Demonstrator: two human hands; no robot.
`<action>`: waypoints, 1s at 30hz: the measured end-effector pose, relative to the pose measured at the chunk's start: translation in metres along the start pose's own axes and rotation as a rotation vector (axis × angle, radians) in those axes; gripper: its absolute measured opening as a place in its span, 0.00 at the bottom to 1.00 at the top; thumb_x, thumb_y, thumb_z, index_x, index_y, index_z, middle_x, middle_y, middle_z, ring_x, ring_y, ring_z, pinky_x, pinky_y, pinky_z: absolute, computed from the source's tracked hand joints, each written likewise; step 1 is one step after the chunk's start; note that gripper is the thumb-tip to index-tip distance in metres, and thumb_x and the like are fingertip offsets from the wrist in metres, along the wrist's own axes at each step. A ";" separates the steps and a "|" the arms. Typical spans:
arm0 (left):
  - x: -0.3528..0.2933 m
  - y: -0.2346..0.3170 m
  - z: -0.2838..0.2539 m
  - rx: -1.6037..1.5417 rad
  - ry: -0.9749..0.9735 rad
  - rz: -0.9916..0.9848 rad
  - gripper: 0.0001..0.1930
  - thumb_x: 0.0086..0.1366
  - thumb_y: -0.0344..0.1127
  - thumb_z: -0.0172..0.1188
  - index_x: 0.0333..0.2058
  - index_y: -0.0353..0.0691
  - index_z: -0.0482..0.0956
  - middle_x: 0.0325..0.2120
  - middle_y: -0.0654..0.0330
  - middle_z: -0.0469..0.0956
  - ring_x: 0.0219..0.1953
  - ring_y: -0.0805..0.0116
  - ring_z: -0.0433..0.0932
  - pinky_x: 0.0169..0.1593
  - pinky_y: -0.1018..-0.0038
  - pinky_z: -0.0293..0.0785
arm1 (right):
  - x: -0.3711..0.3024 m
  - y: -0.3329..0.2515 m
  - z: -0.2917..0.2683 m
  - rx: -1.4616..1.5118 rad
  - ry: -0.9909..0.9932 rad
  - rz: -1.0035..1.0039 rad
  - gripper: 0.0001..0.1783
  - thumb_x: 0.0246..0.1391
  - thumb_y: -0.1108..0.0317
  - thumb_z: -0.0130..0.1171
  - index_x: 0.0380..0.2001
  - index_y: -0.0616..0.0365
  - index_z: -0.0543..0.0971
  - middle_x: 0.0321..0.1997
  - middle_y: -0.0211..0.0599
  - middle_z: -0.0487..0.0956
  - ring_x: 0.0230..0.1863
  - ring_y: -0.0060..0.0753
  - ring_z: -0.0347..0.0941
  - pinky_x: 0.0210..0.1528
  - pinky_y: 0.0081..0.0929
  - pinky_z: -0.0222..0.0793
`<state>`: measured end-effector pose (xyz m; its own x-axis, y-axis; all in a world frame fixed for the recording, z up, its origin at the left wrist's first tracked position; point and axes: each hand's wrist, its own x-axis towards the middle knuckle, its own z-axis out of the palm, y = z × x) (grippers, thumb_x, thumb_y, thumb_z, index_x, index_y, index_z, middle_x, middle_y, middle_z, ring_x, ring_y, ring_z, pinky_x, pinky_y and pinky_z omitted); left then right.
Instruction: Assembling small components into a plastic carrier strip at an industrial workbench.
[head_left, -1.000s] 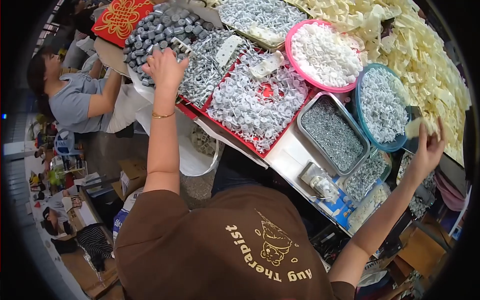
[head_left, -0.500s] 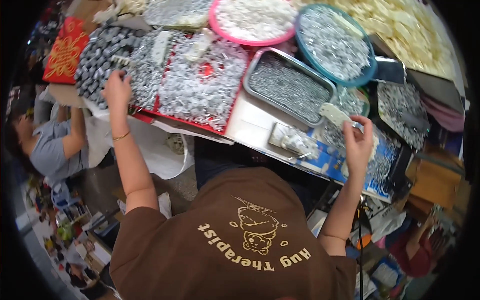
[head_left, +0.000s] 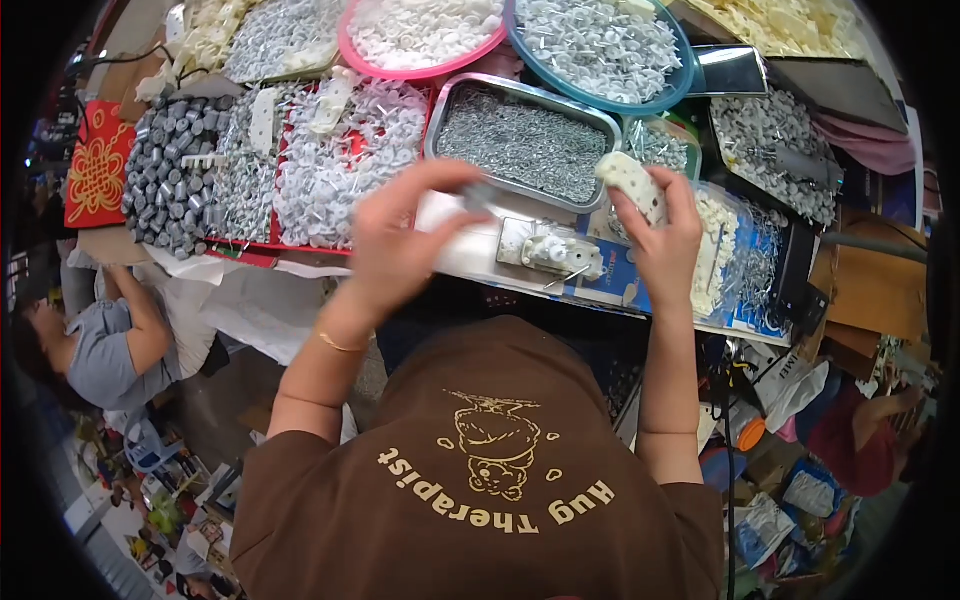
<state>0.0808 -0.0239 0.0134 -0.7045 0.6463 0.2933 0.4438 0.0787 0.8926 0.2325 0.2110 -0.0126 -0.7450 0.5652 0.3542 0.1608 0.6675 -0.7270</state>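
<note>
My left hand [head_left: 400, 235], smeared by motion, is raised over the front of the bench with its thumb and forefinger pinched on a small grey metal cylinder [head_left: 478, 198]. A cream plastic piece with small holes [head_left: 630, 180] is gripped between the thumb and fingers of my right hand [head_left: 668, 230]. Between the hands, on the bench, sits a small metal fixture [head_left: 548, 250] with a whitish part on top and a thin rod sticking out. Behind it stands a metal tray [head_left: 433, 140] full of fine metal parts.
Grey cylinders [head_left: 165, 150] are heaped at the left, beside a red tray [head_left: 425, 100] of white parts. A pink basin [head_left: 350, 45] and a teal basin [head_left: 685, 75] stand behind. Cream pieces [head_left: 708, 260] lie right of my right hand. A person [head_left: 120, 335] sits at left.
My left hand has moved right from the grey cylinder heap, a cylinder now in its fingers. My right hand has lifted the cream plastic piece slightly and turned it. The whole view has shifted.
</note>
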 end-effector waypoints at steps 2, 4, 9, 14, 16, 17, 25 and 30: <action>0.004 0.007 0.034 0.042 -0.127 0.146 0.19 0.49 0.31 0.77 0.41 0.40 0.84 0.39 0.60 0.83 0.43 0.64 0.81 0.51 0.68 0.74 | -0.009 0.010 -0.001 0.185 -0.012 0.051 0.13 0.63 0.65 0.60 0.42 0.66 0.79 0.36 0.31 0.74 0.34 0.22 0.71 0.37 0.21 0.67; 0.005 0.013 0.058 0.166 -0.179 0.279 0.20 0.45 0.37 0.78 0.39 0.42 0.83 0.39 0.60 0.82 0.45 0.61 0.78 0.54 0.64 0.68 | -0.014 -0.005 -0.009 0.545 -0.022 0.380 0.14 0.68 0.63 0.55 0.44 0.65 0.80 0.37 0.30 0.75 0.32 0.15 0.69 0.33 0.16 0.65; -0.004 0.002 0.085 0.219 -0.235 0.229 0.21 0.44 0.43 0.78 0.37 0.47 0.82 0.40 0.66 0.81 0.47 0.66 0.76 0.56 0.64 0.57 | -0.034 -0.012 -0.024 0.480 -0.101 0.575 0.05 0.58 0.70 0.68 0.35 0.60 0.83 0.26 0.18 0.75 0.27 0.10 0.67 0.30 0.13 0.61; -0.008 -0.010 0.095 0.277 -0.254 0.200 0.19 0.48 0.42 0.77 0.38 0.47 0.82 0.36 0.68 0.82 0.43 0.68 0.78 0.57 0.62 0.55 | -0.051 -0.005 -0.018 0.382 -0.199 0.428 0.11 0.60 0.67 0.67 0.40 0.61 0.79 0.30 0.23 0.76 0.30 0.12 0.68 0.31 0.13 0.61; -0.009 -0.011 0.093 0.252 -0.284 0.158 0.18 0.50 0.41 0.76 0.38 0.47 0.82 0.35 0.68 0.82 0.42 0.68 0.79 0.58 0.61 0.54 | -0.054 -0.004 -0.018 0.406 -0.174 0.418 0.14 0.64 0.62 0.63 0.45 0.61 0.75 0.32 0.26 0.76 0.30 0.13 0.68 0.30 0.14 0.61; -0.008 -0.011 0.091 0.236 -0.350 0.142 0.17 0.50 0.40 0.76 0.38 0.47 0.82 0.35 0.68 0.82 0.43 0.68 0.78 0.58 0.61 0.54 | -0.055 0.001 -0.019 0.555 -0.138 0.400 0.18 0.68 0.57 0.56 0.48 0.60 0.71 0.35 0.29 0.75 0.30 0.14 0.68 0.29 0.14 0.61; -0.006 -0.002 0.087 0.313 -0.362 0.202 0.23 0.48 0.40 0.76 0.43 0.45 0.81 0.35 0.65 0.82 0.44 0.65 0.79 0.59 0.58 0.55 | -0.051 -0.010 -0.016 0.536 -0.159 0.376 0.19 0.75 0.52 0.39 0.52 0.59 0.64 0.40 0.37 0.74 0.29 0.18 0.67 0.30 0.18 0.63; -0.013 -0.001 0.048 0.319 -0.352 0.064 0.33 0.46 0.46 0.80 0.52 0.46 0.80 0.47 0.64 0.83 0.49 0.67 0.79 0.60 0.62 0.55 | -0.063 -0.017 -0.018 0.322 -0.055 0.097 0.15 0.68 0.71 0.52 0.55 0.62 0.69 0.44 0.37 0.74 0.43 0.28 0.71 0.49 0.26 0.68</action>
<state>0.1160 0.0040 -0.0077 -0.4642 0.8708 0.1618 0.6672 0.2236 0.7106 0.2880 0.1728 -0.0121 -0.7714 0.5860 0.2480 0.0265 0.4191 -0.9076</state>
